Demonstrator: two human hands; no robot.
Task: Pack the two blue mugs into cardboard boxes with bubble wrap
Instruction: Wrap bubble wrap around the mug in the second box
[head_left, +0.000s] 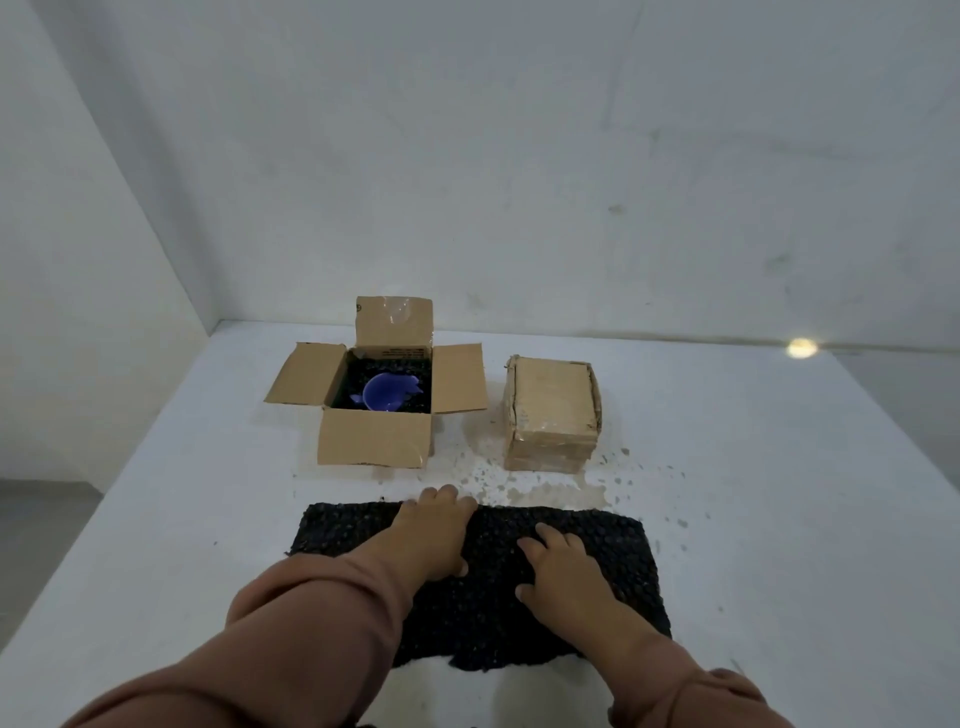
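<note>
The left hand (436, 535) is laid palm down on the black bubble wrap (597, 566), its fingers reaching the sheet's far edge. The right hand (563, 577) is pressed flat beside it, fingers spread. The sheet is spread on the white counter (182, 519). At 12 o'clock from the left hand an open cardboard box (374, 439) is seen, a blue mug (387, 392) lying inside. Print on its far flap is too small to be read. At 1 o'clock a taped closed box (550, 415) is set.

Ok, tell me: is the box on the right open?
No, the right box is closed and taped over; only the left box has its flaps spread.
</note>
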